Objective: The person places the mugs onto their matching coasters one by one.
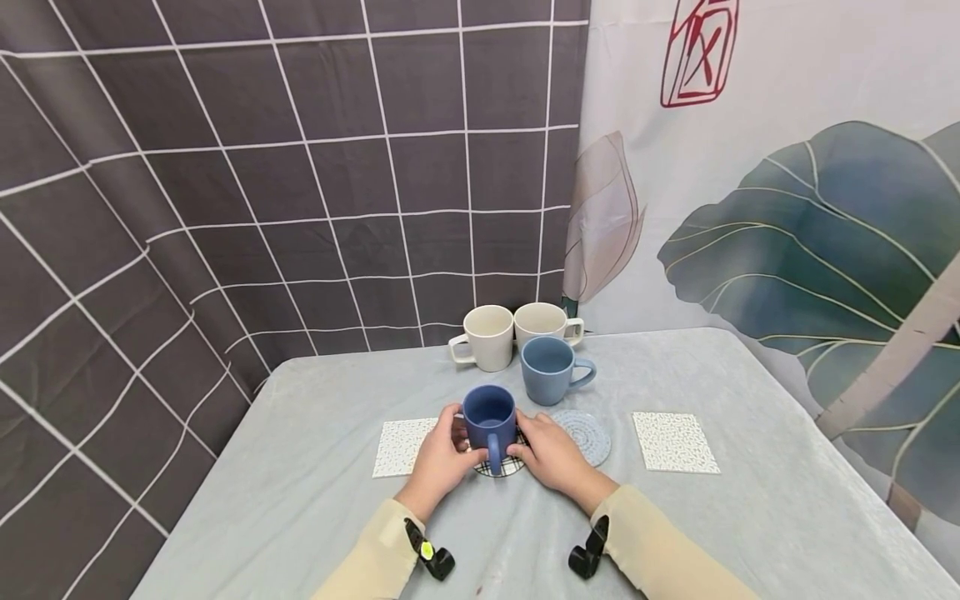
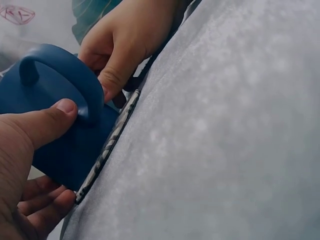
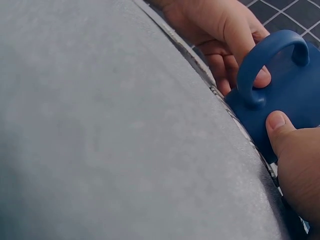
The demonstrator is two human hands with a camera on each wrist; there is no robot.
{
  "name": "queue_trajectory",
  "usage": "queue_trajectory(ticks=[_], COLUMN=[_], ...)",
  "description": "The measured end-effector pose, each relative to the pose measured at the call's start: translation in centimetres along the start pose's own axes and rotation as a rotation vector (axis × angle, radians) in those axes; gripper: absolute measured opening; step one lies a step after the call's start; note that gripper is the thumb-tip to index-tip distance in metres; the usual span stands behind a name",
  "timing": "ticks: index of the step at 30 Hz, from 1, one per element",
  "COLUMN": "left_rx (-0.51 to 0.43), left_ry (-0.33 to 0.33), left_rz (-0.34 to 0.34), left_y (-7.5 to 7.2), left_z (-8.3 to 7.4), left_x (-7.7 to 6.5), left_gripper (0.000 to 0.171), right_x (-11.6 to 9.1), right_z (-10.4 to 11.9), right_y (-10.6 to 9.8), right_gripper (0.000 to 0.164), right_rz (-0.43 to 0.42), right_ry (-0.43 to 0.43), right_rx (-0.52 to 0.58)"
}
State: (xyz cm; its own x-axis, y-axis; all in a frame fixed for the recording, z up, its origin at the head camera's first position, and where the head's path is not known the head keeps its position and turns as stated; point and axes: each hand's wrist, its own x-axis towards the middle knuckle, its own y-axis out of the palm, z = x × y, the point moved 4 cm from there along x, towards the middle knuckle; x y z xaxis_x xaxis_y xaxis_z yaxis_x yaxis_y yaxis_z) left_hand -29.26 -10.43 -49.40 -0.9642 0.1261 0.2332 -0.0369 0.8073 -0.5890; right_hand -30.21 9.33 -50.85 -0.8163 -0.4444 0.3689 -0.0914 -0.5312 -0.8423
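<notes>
A dark blue mug (image 1: pixel 489 417) stands upright on a round black-and-white checked coaster (image 1: pixel 501 467), its handle turned toward me. My left hand (image 1: pixel 442 454) holds the mug from the left, thumb on the front wall beside the handle. From the right, my right hand (image 1: pixel 553 452) grips it too, its thumb close to the handle's other side. In the left wrist view the mug's base (image 2: pixel 75 175) sits right at the coaster's edge (image 2: pixel 107 150), with left fingertips low beside it. The right wrist view shows both thumbs against the mug (image 3: pixel 290 100).
A lighter blue mug (image 1: pixel 547 372) stands behind, in front of two cream mugs (image 1: pixel 491 340) at the table's back. A round pale blue coaster (image 1: pixel 585 435) lies beside my right hand. Square speckled coasters lie left (image 1: pixel 401 446) and right (image 1: pixel 677 442) on the grey cloth (image 1: pixel 300 500).
</notes>
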Motion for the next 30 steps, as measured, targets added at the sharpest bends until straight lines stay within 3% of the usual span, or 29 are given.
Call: queue_trajectory(ticks=[11,30], left_rx=[0.03,-0.012], left_ry=[0.005,0.039], left_rz=[0.065,0.038], left_y=[-0.4,-0.1], left_z=[-0.9,0.2], left_x=[-0.2,-0.3], left_gripper=[0.076,0.08], right_x=[-0.3,-0.3], right_z=[-0.2,0.0], right_y=[0.1,-0.4], right_gripper=[0.065,0.065], right_rz=[0.032,0.0], right_ry=[-0.003,0.053], right_rx=[0.073,0.081])
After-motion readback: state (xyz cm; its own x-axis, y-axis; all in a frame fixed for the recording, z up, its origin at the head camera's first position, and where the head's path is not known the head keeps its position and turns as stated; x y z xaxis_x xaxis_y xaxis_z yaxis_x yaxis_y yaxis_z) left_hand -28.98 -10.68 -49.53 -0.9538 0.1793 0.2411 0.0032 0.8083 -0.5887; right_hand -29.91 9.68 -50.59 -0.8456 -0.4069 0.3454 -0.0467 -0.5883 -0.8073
